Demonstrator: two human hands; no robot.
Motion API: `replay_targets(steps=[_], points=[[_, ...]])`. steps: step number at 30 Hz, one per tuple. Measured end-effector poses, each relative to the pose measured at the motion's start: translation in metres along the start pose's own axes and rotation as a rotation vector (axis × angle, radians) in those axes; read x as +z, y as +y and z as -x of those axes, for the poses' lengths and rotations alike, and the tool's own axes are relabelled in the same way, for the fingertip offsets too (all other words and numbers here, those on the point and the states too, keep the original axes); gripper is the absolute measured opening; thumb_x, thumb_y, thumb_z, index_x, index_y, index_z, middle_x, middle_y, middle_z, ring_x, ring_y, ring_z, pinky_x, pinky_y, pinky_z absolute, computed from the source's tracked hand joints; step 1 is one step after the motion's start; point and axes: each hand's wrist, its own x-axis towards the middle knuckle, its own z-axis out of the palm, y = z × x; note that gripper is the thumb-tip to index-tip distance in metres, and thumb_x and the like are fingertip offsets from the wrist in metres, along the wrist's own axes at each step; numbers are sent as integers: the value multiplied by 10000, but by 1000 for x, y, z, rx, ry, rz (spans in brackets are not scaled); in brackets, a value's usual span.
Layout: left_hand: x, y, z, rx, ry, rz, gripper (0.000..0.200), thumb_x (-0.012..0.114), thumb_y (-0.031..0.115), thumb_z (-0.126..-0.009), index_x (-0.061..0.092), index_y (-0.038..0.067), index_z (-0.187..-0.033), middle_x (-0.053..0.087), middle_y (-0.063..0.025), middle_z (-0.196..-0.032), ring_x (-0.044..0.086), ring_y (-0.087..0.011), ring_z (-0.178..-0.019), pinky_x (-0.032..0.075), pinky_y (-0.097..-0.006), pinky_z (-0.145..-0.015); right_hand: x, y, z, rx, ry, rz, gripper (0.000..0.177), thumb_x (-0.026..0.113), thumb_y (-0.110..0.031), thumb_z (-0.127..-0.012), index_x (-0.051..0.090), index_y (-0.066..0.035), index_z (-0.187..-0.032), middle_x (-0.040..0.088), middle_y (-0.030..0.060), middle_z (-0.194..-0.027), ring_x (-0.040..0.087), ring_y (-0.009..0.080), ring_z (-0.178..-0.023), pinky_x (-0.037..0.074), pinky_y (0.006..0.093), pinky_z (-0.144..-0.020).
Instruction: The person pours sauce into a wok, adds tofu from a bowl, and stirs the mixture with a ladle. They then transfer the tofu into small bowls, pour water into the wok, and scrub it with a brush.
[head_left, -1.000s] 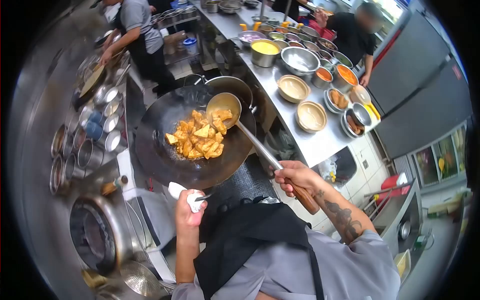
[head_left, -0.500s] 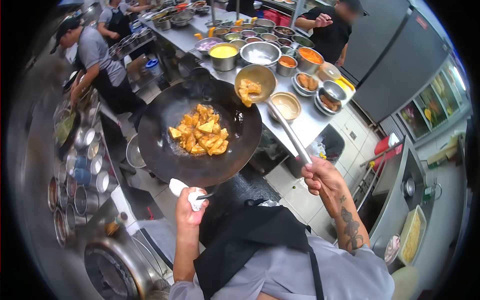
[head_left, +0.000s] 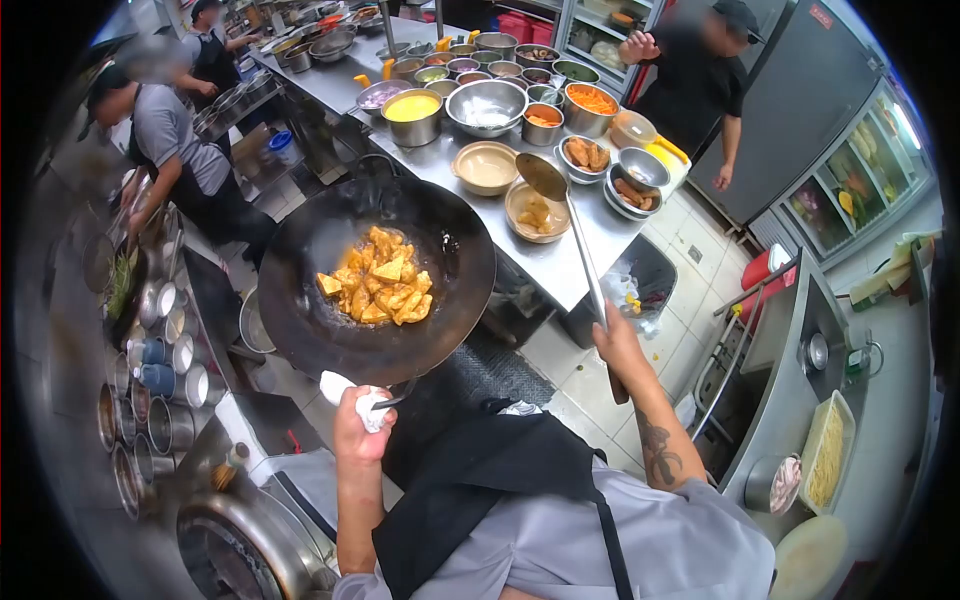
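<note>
My left hand is closed around the handle of a large black wok, with a white cloth between palm and metal. Golden, sauce-coated chunks of food are heaped in the middle of the wok. My right hand grips the long handle of a ladle. The ladle's bowl is tilted over a beige bowl on the steel table, and some of the golden food lies inside that bowl. A second beige bowl sits just left of it.
Metal containers of ingredients, among them a pot of yellow liquid, crowd the steel table. A lined bin stands below its edge. A person in black is across the table; a co-worker works at left.
The ladle has swung right and down from beside the wok to the beige bowl, and its food is now in that bowl. The view has shifted slightly.
</note>
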Motion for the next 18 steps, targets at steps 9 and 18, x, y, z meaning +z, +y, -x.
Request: replay_targets(steps=[9, 18], points=[[-1, -6, -1, -13, -39, 16, 72, 563, 106, -814, 534, 60, -860, 609, -115, -713, 603, -216, -641, 444, -328, -449, -51, -52, -24, 871, -227, -1080, 302, 536, -70, -892, 511, -89, -1192, 454, -6, -637, 448, 81, -408, 393, 257, -339], [7, -16, -4, 18, -28, -13, 123, 565, 98, -808, 549, 37, -914, 607, -101, -710, 594, -197, -610, 463, -324, -452, -94, -149, -34, 689, -586, -900, 434, 550, -66, -881, 455, 24, -1294, 503, 3, -697, 476, 83, -416, 410, 251, -368]])
